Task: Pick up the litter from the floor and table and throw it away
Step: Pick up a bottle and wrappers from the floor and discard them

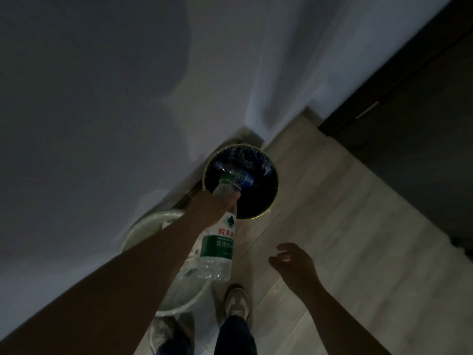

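One clear plastic water bottle (217,248) with a green label is gripped near its neck by the left hand (213,206), green cap pointing over the black-lined waste bin (268,198), where another bottle (243,179) lies. Lower right, the right hand (291,262) hangs empty, fingers loosely curled, above the pale floor (345,213).

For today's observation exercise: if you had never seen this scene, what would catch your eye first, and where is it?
First, the clear plastic bottle with a green label and green cap, gripped near its neck by the left hand at the centre. Its cap points into the round bin with a black liner in the wall corner, where another bottle with a blue label already lies. The right hand hangs open and empty, lower right.
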Tool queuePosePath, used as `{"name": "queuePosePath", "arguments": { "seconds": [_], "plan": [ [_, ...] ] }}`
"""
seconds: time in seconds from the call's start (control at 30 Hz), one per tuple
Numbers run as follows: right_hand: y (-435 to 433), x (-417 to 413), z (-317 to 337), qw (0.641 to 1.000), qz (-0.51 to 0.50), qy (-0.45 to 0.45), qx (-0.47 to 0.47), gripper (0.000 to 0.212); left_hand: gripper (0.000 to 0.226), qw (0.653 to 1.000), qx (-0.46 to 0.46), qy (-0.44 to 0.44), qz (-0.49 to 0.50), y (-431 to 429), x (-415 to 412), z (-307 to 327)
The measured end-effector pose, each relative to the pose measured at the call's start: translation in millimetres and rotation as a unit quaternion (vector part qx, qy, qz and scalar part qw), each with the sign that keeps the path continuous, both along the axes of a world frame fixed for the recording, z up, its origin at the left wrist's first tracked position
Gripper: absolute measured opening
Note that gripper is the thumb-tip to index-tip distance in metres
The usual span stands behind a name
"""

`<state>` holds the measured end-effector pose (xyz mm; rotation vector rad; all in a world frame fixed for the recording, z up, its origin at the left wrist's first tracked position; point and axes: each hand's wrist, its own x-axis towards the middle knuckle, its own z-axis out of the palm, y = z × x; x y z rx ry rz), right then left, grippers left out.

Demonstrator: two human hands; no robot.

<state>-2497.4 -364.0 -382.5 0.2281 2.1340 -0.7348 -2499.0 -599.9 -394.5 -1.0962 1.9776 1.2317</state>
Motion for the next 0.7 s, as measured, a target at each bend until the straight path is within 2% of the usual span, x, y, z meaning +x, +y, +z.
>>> {"name": "queuePosePath", "arguments": {
  "seconds": [0.2, 0.3, 0.4, 0.5, 0.7],
  "plan": [
    [19.5, -16.6, -18.4, 0.999, -0.042, -0.008, -0.016, 0.037, 0.089, 0.995, -0.033, -0.061, -0.076, 9.1, -51.7, -32.2],
    [23.5, -25.2, -27.6, 0.998, -0.054, -0.01, -0.023, 0.038, 0.086, 0.99, -0.093, -0.009, -0.107, 19.6, -63.9, -49.6],
    [23.9, -31.4, -33.8, 0.997, -0.07, -0.01, -0.029, 0.039, 0.092, 0.98, -0.163, 0.059, -0.096, 30.1, -67.0, -59.2],
    [21.0, -33.2, -34.1, 0.997, -0.076, -0.011, -0.028, 0.04, 0.075, 0.97, -0.179, 0.094, -0.137, 35.6, -59.9, -59.3],
    [7.6, -29.3, -18.9, 0.996, -0.089, -0.01, -0.031, 0.036, 0.049, 0.953, -0.144, 0.079, -0.255, 29.8, -39.4, -30.1]
  ]
}}
